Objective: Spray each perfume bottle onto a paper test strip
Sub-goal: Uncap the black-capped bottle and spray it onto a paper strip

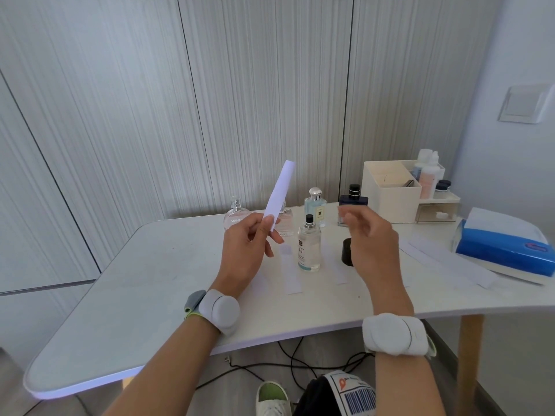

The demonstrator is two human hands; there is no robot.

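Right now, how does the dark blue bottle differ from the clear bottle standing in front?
The dark blue bottle is squat, opaque, and has its black cap on; it stands farther back, partly hidden by the right hand. The clear bottle is tall, see-through, with a label and its sprayer bare; a black cap stands beside it. Both stand upright on the table.

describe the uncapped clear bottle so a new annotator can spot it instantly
Start at the white table, then go to the cluster of perfume bottles at its far middle. The clear bottle stands nearest the person, between the left hand and right hand. It is a tall cylinder with a bare black spray nozzle and a white label; its neighbours behind are squat or capped, and a black cap sits to its right.
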